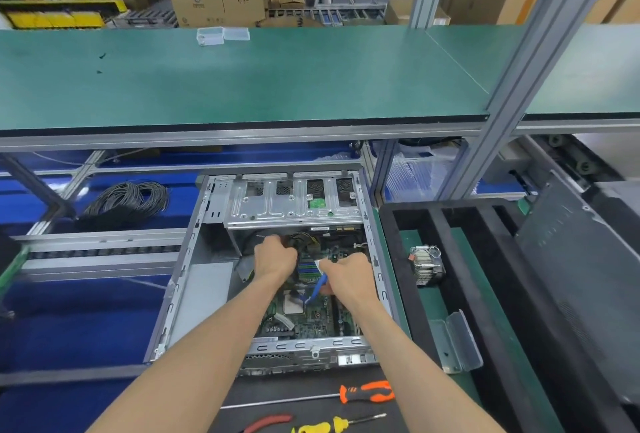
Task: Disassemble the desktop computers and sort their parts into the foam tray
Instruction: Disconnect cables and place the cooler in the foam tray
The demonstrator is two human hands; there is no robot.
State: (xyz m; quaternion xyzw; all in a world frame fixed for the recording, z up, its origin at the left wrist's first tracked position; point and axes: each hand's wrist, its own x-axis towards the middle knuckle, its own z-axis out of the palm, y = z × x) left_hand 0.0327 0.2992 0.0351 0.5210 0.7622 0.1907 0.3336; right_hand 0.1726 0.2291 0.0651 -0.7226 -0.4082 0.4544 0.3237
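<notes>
Both hands inside the open computer case (277, 259)
Left hand (275, 257) grips black cables (298, 240) near the drive cage; right hand (346, 276) pinches what looks like a blue tool (317, 290), walls close around.

Shelf surface (263, 79): plain green. Computer case (294, 205): silver-grey metal. Motherboard (311, 320): green. Cable (316, 290): blue. Foam tray (412, 221): black over green. Long screwdriver handle (369, 391): orange and black. Short screwdriver handle (318, 427): yellow. Coiled wire (128, 202): black.

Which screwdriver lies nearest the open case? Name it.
The orange-handled screwdriver, lying just below the computer case; the yellow-handled screwdriver lies farther down.
</notes>
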